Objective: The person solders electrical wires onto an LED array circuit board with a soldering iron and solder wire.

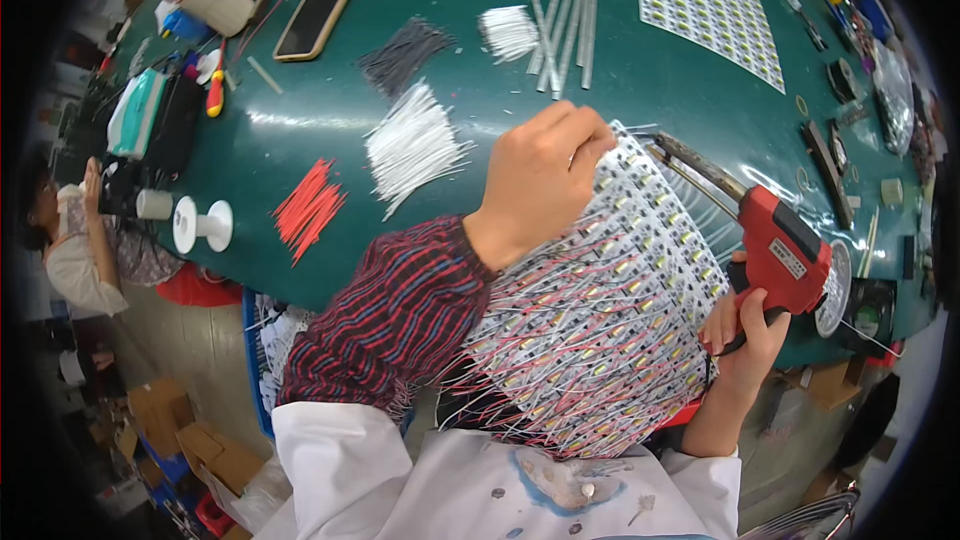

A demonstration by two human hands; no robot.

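We are pressing our left hand (540,180) down on the far edge of a stack of LED strips (600,320), fingers curled tightly over the top strip, so the hand is closed on it. The stack, bristling with red and white lead wires, is lying across the near edge of the green table (600,80) and hanging over toward our lap. Our right hand (745,335) is wrapping fully around the grip of a red soldering gun (780,245), with its dark tip (690,162) pointing left at the strips just beside our left fingers.

We are judging that the hot tip is sitting close enough to those fingers to burn them if either hand slips, and that the overhanging stack may slide off the table if our hold loosens. The loose wires could also snag the tip.

The exact point where the tip is meeting the strip is hidden behind our left hand, and the strips' lower ends are blurring into tangled wires.
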